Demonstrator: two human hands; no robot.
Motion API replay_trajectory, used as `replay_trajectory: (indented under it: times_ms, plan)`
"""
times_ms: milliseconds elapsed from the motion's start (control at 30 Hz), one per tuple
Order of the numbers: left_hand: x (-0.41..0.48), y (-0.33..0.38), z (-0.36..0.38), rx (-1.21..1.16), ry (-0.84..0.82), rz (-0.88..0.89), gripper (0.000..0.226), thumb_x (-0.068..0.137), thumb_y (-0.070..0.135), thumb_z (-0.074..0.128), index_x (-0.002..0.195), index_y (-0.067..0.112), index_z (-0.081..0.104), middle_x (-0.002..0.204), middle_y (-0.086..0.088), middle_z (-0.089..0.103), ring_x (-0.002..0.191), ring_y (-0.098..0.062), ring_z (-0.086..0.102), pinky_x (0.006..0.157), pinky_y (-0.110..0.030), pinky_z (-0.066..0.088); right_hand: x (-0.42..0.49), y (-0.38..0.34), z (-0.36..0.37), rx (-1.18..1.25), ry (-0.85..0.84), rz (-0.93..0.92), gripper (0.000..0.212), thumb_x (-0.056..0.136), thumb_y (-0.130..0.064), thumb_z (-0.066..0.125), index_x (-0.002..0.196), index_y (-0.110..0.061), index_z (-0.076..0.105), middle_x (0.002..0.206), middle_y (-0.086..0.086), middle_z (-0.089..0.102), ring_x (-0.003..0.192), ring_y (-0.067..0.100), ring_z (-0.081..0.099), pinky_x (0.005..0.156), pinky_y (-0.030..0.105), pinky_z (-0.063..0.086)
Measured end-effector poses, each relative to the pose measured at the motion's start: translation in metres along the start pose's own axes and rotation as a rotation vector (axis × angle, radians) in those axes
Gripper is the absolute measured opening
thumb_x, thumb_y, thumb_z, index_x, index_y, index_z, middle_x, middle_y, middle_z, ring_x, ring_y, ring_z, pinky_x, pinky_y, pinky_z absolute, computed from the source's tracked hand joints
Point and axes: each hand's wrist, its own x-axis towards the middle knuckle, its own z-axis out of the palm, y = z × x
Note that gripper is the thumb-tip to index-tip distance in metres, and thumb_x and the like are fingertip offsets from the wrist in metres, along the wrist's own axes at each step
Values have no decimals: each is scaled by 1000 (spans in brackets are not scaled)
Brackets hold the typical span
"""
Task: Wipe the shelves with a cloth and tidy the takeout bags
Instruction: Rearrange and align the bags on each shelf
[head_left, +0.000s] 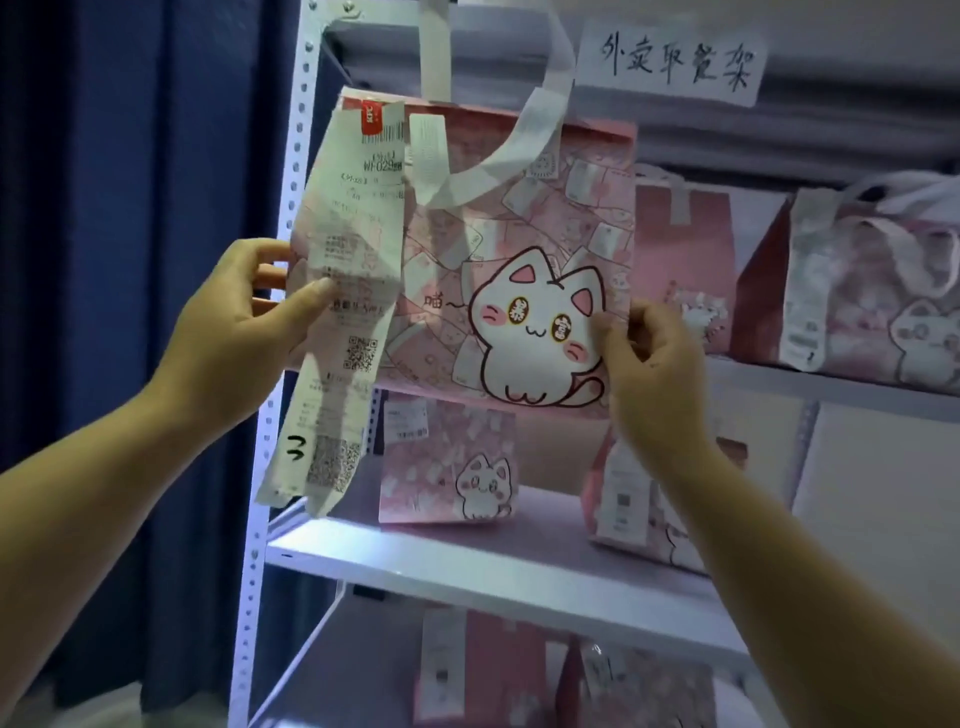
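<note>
A pink takeout bag (519, 249) with a white cartoon cat and white handles hangs in the air in front of the white metal shelf unit (467, 561). My left hand (244, 332) grips its left edge, thumb pressed on a long white receipt (337, 312) that dangles from the bag's top. My right hand (649, 374) pinches the bag's right edge. No cloth is in view.
More pink cat bags stand on the shelves: two on the upper right (862, 291), two on the middle shelf (447, 467), others below (519, 670). A handwritten paper sign (670, 62) is taped at the top. A dark blue curtain (130, 260) hangs left of the rack.
</note>
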Motion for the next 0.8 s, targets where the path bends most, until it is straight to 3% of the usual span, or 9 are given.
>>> replay_trajectory:
  times_ms: [100, 233, 300, 433, 567, 700, 800]
  plan:
    - [-33, 6, 10, -16, -30, -43, 19, 79, 48, 61, 94, 50, 49, 95, 15, 60, 73, 6, 63, 48, -9, 46, -26, 4, -22, 43, -37, 50, 9, 93, -28, 55, 85, -26, 58, 73, -10, 64, 63, 4, 61, 55, 22, 51]
    - [-72, 2, 31, 3, -97, -102, 22, 85, 41, 62, 91, 54, 46, 92, 25, 59, 77, 7, 60, 49, -13, 48, -56, 17, -47, 24, -67, 130, 5, 93, -28, 55, 89, -27, 59, 81, -9, 65, 71, 8, 63, 59, 18, 52]
    - [-89, -5, 43, 1, -133, -145, 24, 85, 37, 62, 90, 54, 45, 89, 30, 58, 78, 8, 59, 51, -15, 48, -70, 28, -57, -28, -76, 159, 5, 93, -29, 55, 90, -28, 59, 83, -6, 66, 73, 12, 63, 61, 20, 52]
    - [-117, -29, 71, -4, -180, -231, 26, 83, 33, 64, 102, 39, 48, 99, 14, 59, 85, -2, 61, 51, -14, 49, -96, 56, -72, -91, -126, 229, 5, 92, -27, 55, 87, -27, 56, 89, 6, 66, 79, 23, 65, 66, 33, 56]
    - [-138, -56, 99, 21, -242, -291, 32, 81, 28, 68, 103, 38, 46, 101, 17, 58, 89, 0, 59, 57, -13, 49, -119, 91, -82, -86, -188, 373, 7, 90, -27, 56, 87, -33, 55, 89, -1, 68, 78, 17, 67, 67, 40, 59]
    - [-142, -88, 132, 51, -325, -352, 38, 81, 26, 69, 109, 33, 44, 105, 15, 58, 96, -8, 59, 70, -33, 54, -130, 127, -83, -107, -188, 495, 11, 89, -22, 60, 84, -31, 56, 85, -4, 69, 75, 12, 68, 61, 29, 58]
    - [-136, -113, 159, 76, -371, -369, 39, 81, 27, 70, 108, 34, 43, 102, 17, 58, 94, -4, 58, 67, -31, 52, -132, 154, -80, -172, -173, 549, 11, 89, -21, 61, 83, -28, 55, 79, -9, 66, 67, 0, 64, 51, 11, 47]
